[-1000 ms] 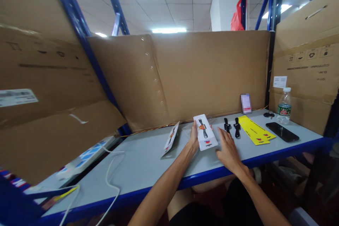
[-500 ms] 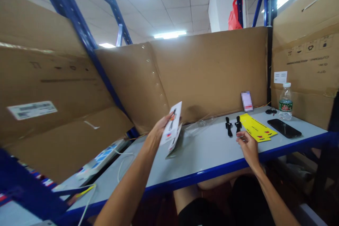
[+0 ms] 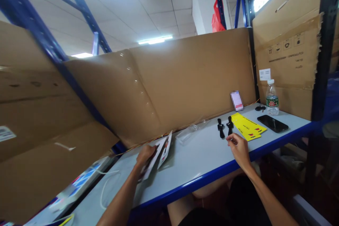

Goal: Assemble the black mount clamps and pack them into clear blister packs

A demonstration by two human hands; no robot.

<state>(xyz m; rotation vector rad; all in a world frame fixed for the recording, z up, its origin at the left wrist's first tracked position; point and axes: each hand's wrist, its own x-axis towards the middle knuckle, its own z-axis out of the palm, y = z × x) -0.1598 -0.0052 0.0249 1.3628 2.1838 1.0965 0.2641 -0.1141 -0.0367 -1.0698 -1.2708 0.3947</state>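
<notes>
My left hand [image 3: 146,154] grips a folded white printed card [image 3: 164,150] on the left part of the table, its two leaves standing apart at an angle. On the table to the right lie two small black tools, each with a slim handle at both ends and a block in the middle: a left one [image 3: 220,128] and a right one [image 3: 230,125]. My right hand [image 3: 239,148] is just in front of the right tool, thumb and forefinger pinched at its near end. Whether anything is between those fingertips cannot be made out. Yellow printed cards [image 3: 246,127] lie beside the tools.
A clear plastic bag [image 3: 191,133] lies near the back cardboard wall [image 3: 190,81]. To the right are a black phone [image 3: 272,123], keys [image 3: 260,108] and a bottle [image 3: 272,100]. A white cable [image 3: 103,192] runs on the left; cardboard encloses the table's sides.
My left hand has lowered the white card toward the table and turned it. My right hand stays by the right black tool. The camera view has swung to the right.
</notes>
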